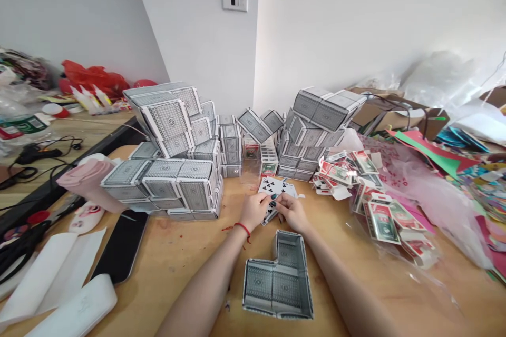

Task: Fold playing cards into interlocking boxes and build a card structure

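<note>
Both hands meet over the middle of the table, fingers closed on a playing card (pixel 272 186) with black clubs facing up. My left hand (pixel 255 209), with a red cord at the wrist, pinches it from the left. From the right, my right hand (pixel 291 211) grips it, its fingertips close to the left ones. More white card edges show around the fingers; how many cards are held is unclear. Nearer me, between my forearms, lies an L-shaped open box (pixel 279 287) made of grey-backed playing cards. Behind the hands stands a printed card pack (pixel 269 160).
Stacks of grey card-built blocks stand at left (pixel 182 184) and right (pixel 316 121). Empty card packs (pixel 381 221) and clear plastic (pixel 438 195) lie to the right. A phone (pixel 120 245), white case (pixel 81 310), scissors (pixel 29 245) and pink roll (pixel 90 179) sit left.
</note>
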Available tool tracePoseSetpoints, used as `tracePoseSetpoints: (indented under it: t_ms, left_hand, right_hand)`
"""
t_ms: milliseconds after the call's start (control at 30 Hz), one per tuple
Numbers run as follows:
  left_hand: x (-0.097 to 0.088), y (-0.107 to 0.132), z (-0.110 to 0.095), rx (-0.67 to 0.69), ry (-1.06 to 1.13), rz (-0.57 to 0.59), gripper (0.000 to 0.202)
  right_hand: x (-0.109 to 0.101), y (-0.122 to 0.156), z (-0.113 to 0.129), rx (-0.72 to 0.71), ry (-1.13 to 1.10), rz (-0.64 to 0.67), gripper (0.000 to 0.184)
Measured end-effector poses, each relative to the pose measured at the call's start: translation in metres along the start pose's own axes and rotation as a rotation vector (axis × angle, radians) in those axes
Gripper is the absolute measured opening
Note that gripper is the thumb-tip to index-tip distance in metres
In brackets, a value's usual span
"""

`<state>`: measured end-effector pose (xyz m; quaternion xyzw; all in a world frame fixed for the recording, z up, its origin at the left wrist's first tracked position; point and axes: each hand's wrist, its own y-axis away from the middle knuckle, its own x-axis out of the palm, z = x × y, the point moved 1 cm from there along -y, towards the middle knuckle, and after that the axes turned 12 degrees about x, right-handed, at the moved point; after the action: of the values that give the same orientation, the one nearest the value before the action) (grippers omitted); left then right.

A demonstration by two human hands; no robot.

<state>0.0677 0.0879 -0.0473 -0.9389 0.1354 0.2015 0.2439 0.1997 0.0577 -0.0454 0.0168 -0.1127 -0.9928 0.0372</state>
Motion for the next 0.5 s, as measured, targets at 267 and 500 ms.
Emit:
tracePoseSetpoints:
  t_ms: [267,500]
  left_hand:
    - [-0.005,-0.003,-0.002,-0.068,0.374,-0.109,0.027]
    - [-0.008,-0.004,0.013,-0.154,0.425,-0.141,0.01]
  right_hand:
    - [-0.012,-0.011,0.0,-0.033,-0.168,-0.112,0.03]
    - [-0.006,-0.003,0.005,0.015,-0.147,0.019,0.036]
